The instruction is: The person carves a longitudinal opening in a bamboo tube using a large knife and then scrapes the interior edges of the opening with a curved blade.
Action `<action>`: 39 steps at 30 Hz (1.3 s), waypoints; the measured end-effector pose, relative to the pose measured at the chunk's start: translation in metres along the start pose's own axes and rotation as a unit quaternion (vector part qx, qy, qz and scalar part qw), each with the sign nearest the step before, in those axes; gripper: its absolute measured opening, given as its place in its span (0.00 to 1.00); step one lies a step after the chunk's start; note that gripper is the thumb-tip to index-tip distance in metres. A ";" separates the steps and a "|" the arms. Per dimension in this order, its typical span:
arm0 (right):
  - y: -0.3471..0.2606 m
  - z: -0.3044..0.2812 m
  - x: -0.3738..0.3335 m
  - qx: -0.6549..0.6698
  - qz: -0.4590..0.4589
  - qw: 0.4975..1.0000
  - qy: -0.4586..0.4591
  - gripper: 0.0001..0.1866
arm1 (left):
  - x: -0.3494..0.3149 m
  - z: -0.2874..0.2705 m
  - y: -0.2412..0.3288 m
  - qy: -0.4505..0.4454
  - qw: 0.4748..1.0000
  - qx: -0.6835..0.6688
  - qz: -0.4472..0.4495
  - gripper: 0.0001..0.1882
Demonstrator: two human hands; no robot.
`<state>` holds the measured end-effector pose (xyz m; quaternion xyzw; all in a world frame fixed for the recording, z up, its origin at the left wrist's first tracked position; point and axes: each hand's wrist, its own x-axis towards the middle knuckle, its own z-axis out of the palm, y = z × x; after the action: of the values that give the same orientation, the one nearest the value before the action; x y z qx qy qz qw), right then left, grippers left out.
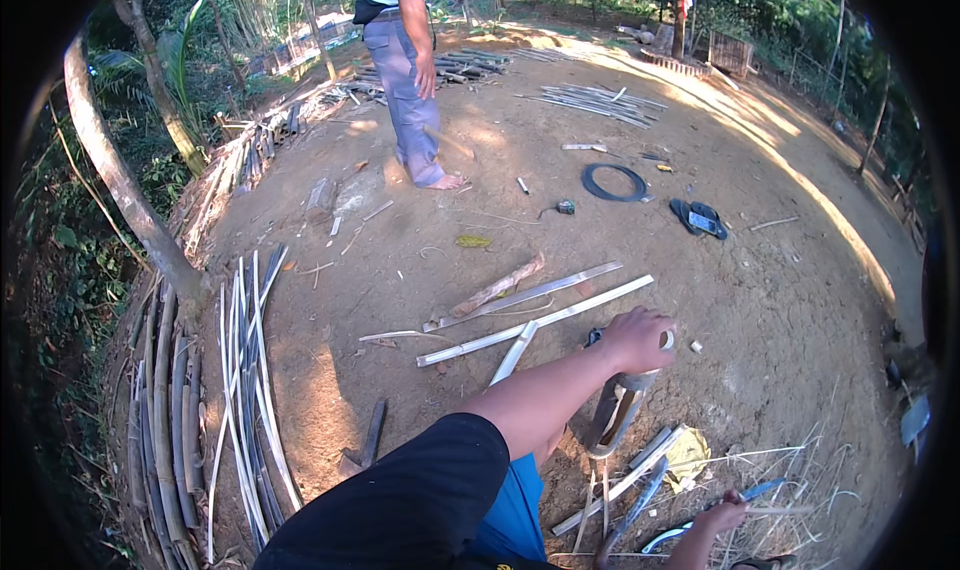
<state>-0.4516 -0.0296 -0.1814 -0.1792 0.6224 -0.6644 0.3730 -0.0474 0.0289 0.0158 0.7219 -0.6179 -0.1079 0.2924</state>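
My left hand [638, 340] reaches out to the right and is closed round the upper end of a bamboo tube [603, 410]. A long opening in the tube's side shows its hollow inside. Lower right, my right hand [722, 516] is closed on a thin, pale, stick-like piece [780, 511], blurred at its outer end. Beside that hand lies a blue and pale curved tool [660, 541], partly hidden. Split bamboo strips [622, 492] and a crumpled yellowish piece [688, 455] lie between the tube and my right hand.
Split bamboo lengths [530, 323] lie ahead. Long strips [243, 390] and dark poles [160, 420] lie left, near a tree trunk [125, 185]. A hatchet-like tool [367, 440] is nearer. Beyond are a black coil [614, 182], sandals [697, 219] and a standing barefoot person [405, 90]. Shavings [800, 480] litter the right.
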 end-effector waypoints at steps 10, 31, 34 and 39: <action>0.090 -0.021 -0.135 -0.303 0.208 0.778 -0.510 0.14 | 0.005 0.017 -0.002 0.008 1.000 0.005 0.030 0.28; 0.076 -0.132 -0.145 -0.709 -0.111 0.128 -0.685 0.23 | 0.028 0.012 -0.049 0.015 0.995 -0.026 -0.099 0.27; 0.091 -0.094 -0.144 -0.724 -0.057 0.301 -0.618 0.22 | 0.020 0.008 -0.053 0.029 0.996 -0.034 -0.080 0.26; 0.145 -0.034 -0.115 -0.687 0.041 0.573 -0.445 0.18 | 0.000 -0.007 -0.068 0.037 0.996 -0.038 -0.075 0.23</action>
<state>-0.3607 0.0845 -0.3004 -0.6292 0.6544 0.1412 0.3948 0.0127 0.0354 -0.0162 0.7579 -0.5465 -0.1257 0.3334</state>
